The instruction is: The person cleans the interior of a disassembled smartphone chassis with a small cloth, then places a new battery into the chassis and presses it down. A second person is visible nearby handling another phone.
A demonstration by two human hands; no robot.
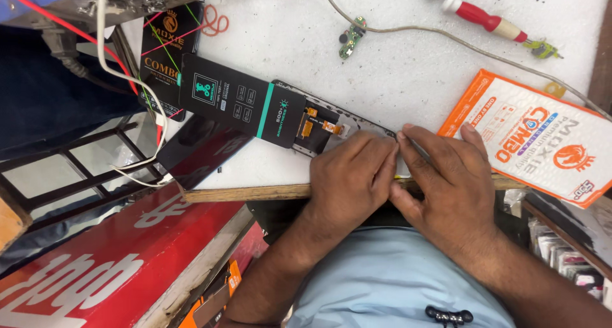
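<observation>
Nearby, on the white worktop, an orange-and-white packet lies at three o'clock of the hands, a red-handled screwdriver at one o'clock, a small green circuit board at twelve. The phone screen assembly lies at the near edge, its black sleeve toward ten o'clock. Left hand lies flat over it, fingers together; right hand presses beside it, fingertips on its rim, neither closed around it.

Counter stock: hands, two; phone display assembly, one; orange-and-white package, one; black packages, two; red-handled screwdriver, one; small green circuit board, one
</observation>
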